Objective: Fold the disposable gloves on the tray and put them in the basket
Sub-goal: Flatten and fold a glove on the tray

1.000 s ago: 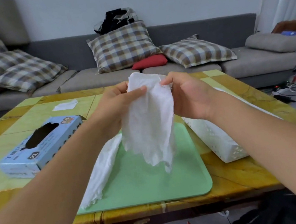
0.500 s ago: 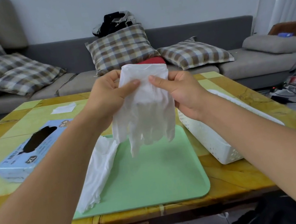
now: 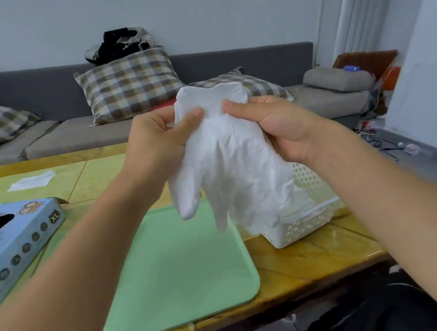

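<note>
White and crumpled, the disposable glove [image 3: 228,161] is hanging in the air above the green tray [image 3: 177,274] and the near end of the white perforated basket [image 3: 306,223]. The left hand [image 3: 156,140] and right hand [image 3: 276,124] are each pinching its cuff between thumb and curled fingers, glove fingers dangling downward. Left of the tray, a blue glove box [image 3: 15,246] is lying on the table [image 3: 298,264].

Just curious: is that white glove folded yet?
Not yet: glove hangs spread, fingers dangling, pinched at its cuff by both hands.
</note>
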A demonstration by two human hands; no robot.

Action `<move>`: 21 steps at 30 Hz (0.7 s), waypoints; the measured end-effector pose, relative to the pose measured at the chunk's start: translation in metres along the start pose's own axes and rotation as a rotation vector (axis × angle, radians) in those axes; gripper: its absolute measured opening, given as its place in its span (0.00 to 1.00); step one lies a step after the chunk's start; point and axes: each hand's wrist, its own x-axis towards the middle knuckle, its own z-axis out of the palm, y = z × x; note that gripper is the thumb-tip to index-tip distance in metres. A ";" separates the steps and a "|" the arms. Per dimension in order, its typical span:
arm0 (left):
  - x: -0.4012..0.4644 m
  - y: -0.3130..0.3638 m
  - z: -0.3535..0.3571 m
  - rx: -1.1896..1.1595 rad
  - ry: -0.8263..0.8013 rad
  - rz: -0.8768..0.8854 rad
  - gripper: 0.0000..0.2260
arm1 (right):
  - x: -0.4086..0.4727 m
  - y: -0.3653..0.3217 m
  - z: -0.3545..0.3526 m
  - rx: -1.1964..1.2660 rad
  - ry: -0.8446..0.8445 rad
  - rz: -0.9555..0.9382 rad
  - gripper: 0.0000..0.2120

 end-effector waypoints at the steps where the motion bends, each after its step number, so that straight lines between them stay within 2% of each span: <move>1: 0.000 0.001 0.006 -0.052 -0.043 -0.051 0.08 | -0.005 -0.004 -0.007 -0.011 0.016 0.022 0.11; 3: 0.004 0.002 0.015 -0.122 -0.128 -0.163 0.09 | -0.013 -0.011 -0.021 -0.043 0.042 0.067 0.12; 5: 0.012 -0.002 0.025 -0.096 -0.178 -0.230 0.10 | -0.019 -0.015 -0.037 -0.059 0.050 0.138 0.12; 9: 0.025 -0.022 0.050 -0.013 -0.190 -0.279 0.09 | -0.017 -0.011 -0.069 -0.181 0.079 0.212 0.08; 11: 0.032 -0.033 0.061 0.030 -0.194 -0.265 0.12 | -0.007 -0.003 -0.080 -0.282 0.143 0.161 0.10; 13: 0.044 -0.032 0.070 -0.001 -0.152 -0.175 0.14 | 0.007 -0.006 -0.086 -0.351 0.220 -0.055 0.09; 14: 0.051 -0.024 0.072 -0.048 -0.124 -0.102 0.12 | 0.014 -0.013 -0.087 -0.367 0.253 -0.217 0.07; 17: 0.075 0.010 0.076 -0.065 -0.017 0.237 0.07 | 0.025 -0.043 -0.083 -0.369 0.300 -0.654 0.04; 19: 0.085 0.021 0.076 -0.008 0.000 0.469 0.06 | 0.034 -0.047 -0.087 -0.364 0.303 -0.770 0.07; 21: 0.090 0.006 0.077 0.090 -0.012 0.501 0.07 | 0.043 -0.029 -0.096 -0.362 0.328 -0.705 0.15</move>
